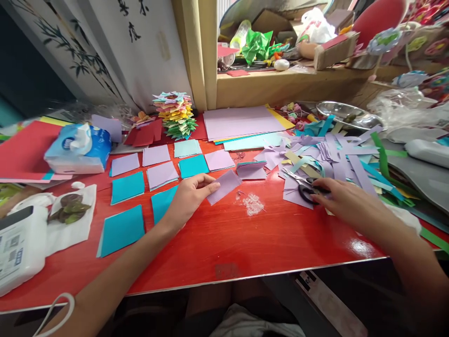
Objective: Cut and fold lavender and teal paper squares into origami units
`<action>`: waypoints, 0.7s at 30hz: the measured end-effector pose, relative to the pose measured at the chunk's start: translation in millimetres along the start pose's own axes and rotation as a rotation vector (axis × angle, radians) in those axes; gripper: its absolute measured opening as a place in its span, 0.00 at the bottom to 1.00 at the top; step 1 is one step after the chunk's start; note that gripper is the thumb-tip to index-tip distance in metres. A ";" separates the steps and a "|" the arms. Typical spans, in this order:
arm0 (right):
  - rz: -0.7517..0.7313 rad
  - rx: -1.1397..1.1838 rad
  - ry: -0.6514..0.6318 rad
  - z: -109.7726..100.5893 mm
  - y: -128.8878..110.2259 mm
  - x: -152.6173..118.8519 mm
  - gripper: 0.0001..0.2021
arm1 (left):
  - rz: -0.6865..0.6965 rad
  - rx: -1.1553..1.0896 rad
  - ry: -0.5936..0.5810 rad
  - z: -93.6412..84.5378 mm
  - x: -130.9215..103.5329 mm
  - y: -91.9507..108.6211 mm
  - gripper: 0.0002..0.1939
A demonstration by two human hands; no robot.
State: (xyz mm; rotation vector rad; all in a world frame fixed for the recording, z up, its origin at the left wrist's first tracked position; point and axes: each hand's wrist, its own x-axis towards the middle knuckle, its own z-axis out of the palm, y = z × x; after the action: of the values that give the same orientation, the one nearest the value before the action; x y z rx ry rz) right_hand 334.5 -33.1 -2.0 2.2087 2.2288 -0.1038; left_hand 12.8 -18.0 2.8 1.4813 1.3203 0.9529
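Lilac paper (226,186) pinched in left hand (191,195), right hand (339,194) gripping black-handled scissors (299,179), red table (210,241) beneath

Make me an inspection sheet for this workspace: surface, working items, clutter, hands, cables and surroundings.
Surface: glossy red tabletop, whitish patch near the middle.
Working items: teal paper stacks and lilac paper stacks in rows; black-handled scissors.
Clutter: heaped paper strips at right, blue tissue pack at left, metal bowl beyond the strips.
Hands: left hand pinches a lilac paper piece; right hand has its fingers on the scissors' handles.
Cables: white loop at bottom left, possibly a cord; cannot tell.
Surroundings: bamboo-patterned curtain and wooden ledge behind.
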 end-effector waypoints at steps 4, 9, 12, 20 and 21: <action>0.117 0.117 0.110 13.9 2.7 7.0 0.19 | 0.001 -0.009 -0.026 -0.7 -0.2 1.8 0.10; 0.159 0.163 0.021 3.7 -7.0 15.9 0.17 | -0.014 -0.013 -0.035 -3.4 0.7 1.7 0.11; 0.218 0.329 0.029 -1.5 -5.4 10.7 0.16 | -0.030 -0.027 -0.036 -5.3 1.4 1.7 0.12; 0.198 1.230 -0.023 -10.1 -7.0 -30.2 0.25 | -0.026 -0.064 -0.031 -11.9 1.1 8.0 0.11; 0.153 1.249 -0.045 -11.2 -16.0 -34.9 0.27 | -0.024 -0.064 -0.031 -12.9 0.8 8.9 0.11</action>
State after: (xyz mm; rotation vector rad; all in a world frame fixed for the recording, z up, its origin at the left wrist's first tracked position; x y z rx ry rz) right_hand 319.4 -67.5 11.6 2.6590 2.1648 -1.9586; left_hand 3.3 -15.7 15.1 1.4234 1.2711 0.9448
